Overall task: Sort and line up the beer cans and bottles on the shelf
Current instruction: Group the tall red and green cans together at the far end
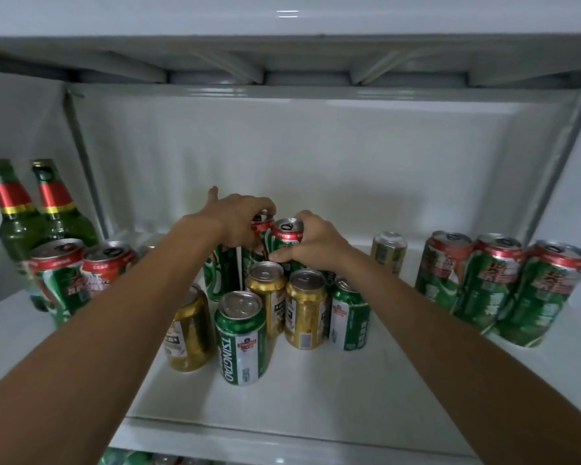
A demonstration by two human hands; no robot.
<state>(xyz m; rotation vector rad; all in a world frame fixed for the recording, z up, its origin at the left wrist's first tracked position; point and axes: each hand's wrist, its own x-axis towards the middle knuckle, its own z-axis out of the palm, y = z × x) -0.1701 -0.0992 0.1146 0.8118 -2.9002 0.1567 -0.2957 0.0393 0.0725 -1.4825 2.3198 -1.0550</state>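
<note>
My left hand (pixel 237 218) grips the top of a tall red-and-green beer can (pixel 260 226) in the middle of the white shelf (pixel 316 391). Right beside it, my right hand (pixel 316 241) holds a second red-and-green can (pixel 285 234) by its side. In front of them stand three gold cans (pixel 305 308) and two green Tsingtao cans (pixel 241 337). Two green bottles (pixel 17 213) with red neck foil stand at the far left behind two red-and-green cans (pixel 59 276). Three more red-and-green cans (pixel 497 283) form a row at the right.
A lone gold can (pixel 388 251) stands at the back right. The shelf's white back wall (pixel 316 162) and side walls close it in, with another shelf (pixel 282 55) overhead. More cans (pixel 131 458) show on the level below.
</note>
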